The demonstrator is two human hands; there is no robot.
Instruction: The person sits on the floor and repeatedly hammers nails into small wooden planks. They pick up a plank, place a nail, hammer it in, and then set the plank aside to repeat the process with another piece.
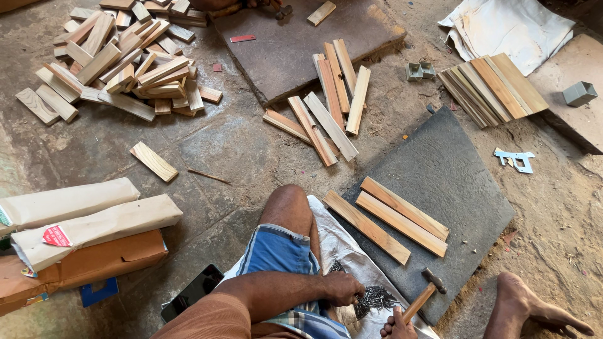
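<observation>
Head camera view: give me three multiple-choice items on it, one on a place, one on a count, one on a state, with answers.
1. Where do the three loose slats lie?
A. on the dark slab
B. on the paper parcels
C. in the big block pile

2. How many slats lie on that slab?
A. one
B. three
C. six

3. What is the right hand doing?
A. resting open
B. gripping a hammer
C. holding a phone

Answers: 1 A, all three rest on the slab; 2 B, three long strips lie side by side; 3 B, its fingers wrap the wooden handle, while the left hand reaches into the nails.
</observation>
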